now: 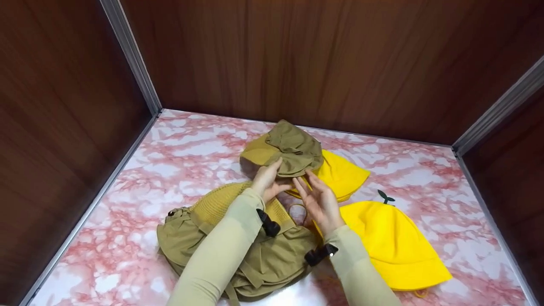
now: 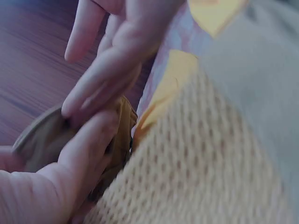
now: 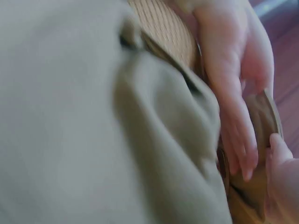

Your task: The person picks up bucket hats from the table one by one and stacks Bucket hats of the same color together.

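Observation:
A small olive hat [image 1: 295, 144] with a tan mesh part sits at the back, its folded brim toward me. My left hand [image 1: 267, 180] pinches this brim, thumb on top and fingers underneath. My right hand [image 1: 321, 202] reaches to the same brim with fairly straight, spread fingers, tips at its edge. In the left wrist view, the brim [image 2: 44, 137] shows between both hands. Below my forearms lies a larger olive hat [image 1: 280, 255] with a mesh crown and a gathered brim. In the right wrist view its fabric [image 3: 93, 130] covers much of the frame.
One yellow hat [image 1: 344, 174] lies behind my right hand, partly under the small olive hat. A second yellow hat [image 1: 395, 246], with a green sprout [image 1: 386, 197] on top, lies at the right. Brown wood-grain panels [image 1: 297, 59] enclose the pink marbled tabletop [image 1: 191, 140].

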Demonstrator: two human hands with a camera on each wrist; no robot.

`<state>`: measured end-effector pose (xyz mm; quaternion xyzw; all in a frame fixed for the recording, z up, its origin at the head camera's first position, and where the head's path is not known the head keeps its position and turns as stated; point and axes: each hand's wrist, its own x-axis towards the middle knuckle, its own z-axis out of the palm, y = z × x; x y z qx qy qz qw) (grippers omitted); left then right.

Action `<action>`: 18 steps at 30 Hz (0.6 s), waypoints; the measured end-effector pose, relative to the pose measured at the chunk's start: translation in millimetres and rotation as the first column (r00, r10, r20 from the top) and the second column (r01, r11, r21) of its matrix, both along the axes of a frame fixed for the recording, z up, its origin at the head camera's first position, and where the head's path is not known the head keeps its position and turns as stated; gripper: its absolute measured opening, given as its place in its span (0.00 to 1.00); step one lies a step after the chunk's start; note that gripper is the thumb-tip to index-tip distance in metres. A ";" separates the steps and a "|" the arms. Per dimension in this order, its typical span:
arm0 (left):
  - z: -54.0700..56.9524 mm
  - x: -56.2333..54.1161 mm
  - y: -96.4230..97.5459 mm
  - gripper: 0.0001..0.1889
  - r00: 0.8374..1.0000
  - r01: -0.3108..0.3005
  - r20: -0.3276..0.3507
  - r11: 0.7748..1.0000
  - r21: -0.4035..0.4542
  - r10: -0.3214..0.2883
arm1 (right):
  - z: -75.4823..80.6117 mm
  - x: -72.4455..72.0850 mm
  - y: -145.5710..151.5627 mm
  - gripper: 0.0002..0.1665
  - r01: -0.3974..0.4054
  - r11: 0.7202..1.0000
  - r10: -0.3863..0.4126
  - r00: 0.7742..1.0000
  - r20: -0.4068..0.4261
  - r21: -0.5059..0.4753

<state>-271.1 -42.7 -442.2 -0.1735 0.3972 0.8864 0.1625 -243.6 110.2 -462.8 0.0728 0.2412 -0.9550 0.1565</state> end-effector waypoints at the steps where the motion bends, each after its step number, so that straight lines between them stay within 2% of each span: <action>1: -0.2 -1.5 0.4 0.27 0.999 -0.036 0.002 0.999 0.032 0.036 | 1.0 3.4 -1.7 0.34 0.002 1.000 -0.002 1.000 0.002 0.003; 5: -1.0 -5.7 -0.5 0.23 0.984 -0.177 0.019 0.973 0.148 0.176 | 5.6 16.4 -5.8 0.34 -0.006 0.999 0.007 1.000 -0.007 0.035; 8: -0.5 -5.4 -0.8 0.27 0.970 -0.240 0.021 0.952 0.192 0.240 | 6.4 22.2 -6.0 0.34 -0.013 0.997 0.015 0.999 -0.029 0.071; 11: 0.3 -3.4 1.0 0.33 0.970 -0.234 -0.020 0.950 0.207 0.244 | 4.6 23.6 -4.5 0.34 0.002 0.996 0.002 0.999 -0.048 0.090; 15: 2.1 1.5 2.7 0.30 0.973 -0.168 -0.133 0.972 0.164 0.190 | 3.3 20.6 -0.2 0.35 0.008 0.999 -0.006 0.998 -0.063 0.036; 18: 4.5 8.8 -1.2 0.31 0.965 -0.106 -0.228 0.990 0.094 0.125 | 6.3 15.7 6.1 0.26 -0.003 0.999 0.001 0.999 -0.053 -0.034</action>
